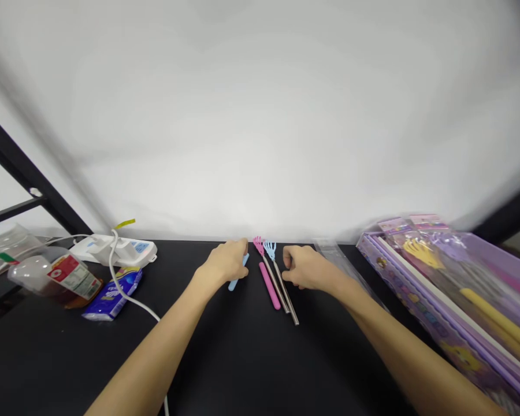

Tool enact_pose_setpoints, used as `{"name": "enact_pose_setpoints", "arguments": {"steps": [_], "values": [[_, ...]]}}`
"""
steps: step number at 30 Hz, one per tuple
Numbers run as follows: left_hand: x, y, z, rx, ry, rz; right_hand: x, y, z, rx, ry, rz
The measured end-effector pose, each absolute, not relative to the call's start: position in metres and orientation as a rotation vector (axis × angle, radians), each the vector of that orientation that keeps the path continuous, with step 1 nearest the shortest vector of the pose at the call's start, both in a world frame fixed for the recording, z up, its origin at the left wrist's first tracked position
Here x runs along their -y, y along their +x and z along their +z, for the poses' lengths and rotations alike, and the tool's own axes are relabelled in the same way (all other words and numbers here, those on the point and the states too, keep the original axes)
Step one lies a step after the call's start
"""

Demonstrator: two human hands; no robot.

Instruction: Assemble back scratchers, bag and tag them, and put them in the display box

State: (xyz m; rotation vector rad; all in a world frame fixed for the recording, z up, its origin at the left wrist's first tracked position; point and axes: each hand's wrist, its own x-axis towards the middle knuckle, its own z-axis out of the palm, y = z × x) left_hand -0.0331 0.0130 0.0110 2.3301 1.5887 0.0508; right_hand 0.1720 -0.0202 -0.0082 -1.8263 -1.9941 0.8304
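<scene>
On a black table (251, 358), two small back scratchers lie side by side, one with a pink claw head (258, 244) and one with a blue claw head (270, 249), both on thin metal rods (286, 294). A loose pink handle sleeve (269, 285) lies beside them. My left hand (226, 261) is closed around a light blue handle sleeve (238, 274), just left of the scratchers. Just right of them, my right hand (305, 267) rests with its fingers curled, their tips touching the metal rods.
At the left stand a white power strip (117, 249) with its cable (132, 297), a blue tissue pack (112, 293) and a clear plastic container (54, 276). A purple box (450, 300) of packaged scratchers fills the right. A clear plastic bag (335, 257) lies beside my right hand.
</scene>
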Motion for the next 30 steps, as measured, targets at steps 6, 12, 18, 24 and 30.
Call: {"name": "enact_pose_setpoints", "arguments": {"steps": [6, 12, 18, 24, 30], "values": [[-0.011, -0.037, 0.017, -1.542, 2.347, -0.016, 0.021, 0.165, -0.013, 2.032, -1.838, 0.737], [-0.011, -0.042, 0.027, -1.038, 2.383, 0.023, 0.018, 0.178, 0.003, 1.910, -1.922, 0.880], [-0.005, -0.034, 0.035, -0.838, 2.318, 0.119, 0.026, 0.203, 0.042, 1.532, -1.479, 1.203], [0.000, -0.029, 0.040, -0.720, 2.340, 0.131, 0.033, 0.208, 0.049, 1.281, -1.172, 1.128], [0.003, -0.027, 0.044, -0.697, 2.322, 0.174, 0.033, 0.201, 0.051, 1.248, -1.013, 1.114]]}}
